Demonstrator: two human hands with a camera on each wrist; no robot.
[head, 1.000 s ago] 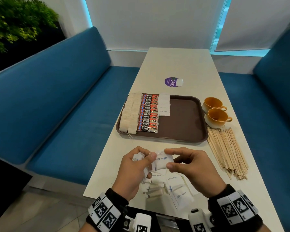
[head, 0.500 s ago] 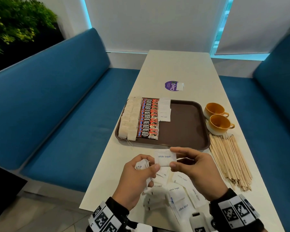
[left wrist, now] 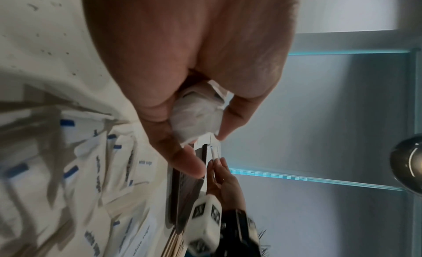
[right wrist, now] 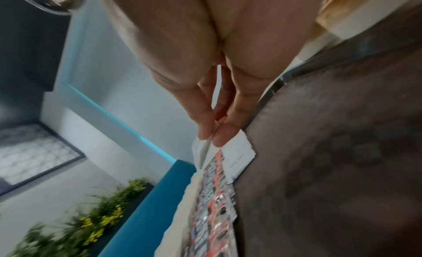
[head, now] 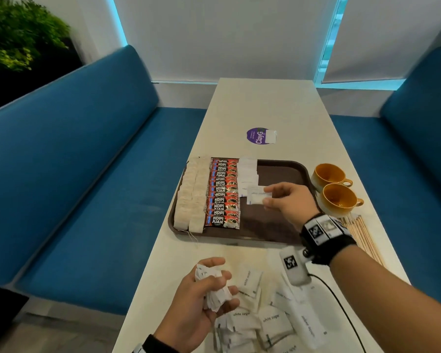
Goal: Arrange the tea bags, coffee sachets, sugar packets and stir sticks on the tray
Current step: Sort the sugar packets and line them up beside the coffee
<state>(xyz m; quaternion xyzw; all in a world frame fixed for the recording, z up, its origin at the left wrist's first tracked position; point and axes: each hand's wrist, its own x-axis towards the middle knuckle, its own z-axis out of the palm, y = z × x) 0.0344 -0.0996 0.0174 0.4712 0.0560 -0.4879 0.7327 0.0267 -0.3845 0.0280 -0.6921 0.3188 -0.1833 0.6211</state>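
A single sugar packet (head: 256, 196) is being pinched by the right hand (head: 287, 202) over the tray (head: 278, 225), beside the sugar row (head: 248, 174), while spare packets (head: 214, 286) are being clutched in the left hand (head: 201, 307), likely as a ready supply.

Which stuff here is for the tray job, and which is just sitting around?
For the job: tray, tea bags, coffee sachets, sugar packets, stir sticks.

Just lying about: two cups, purple sticker, plant.
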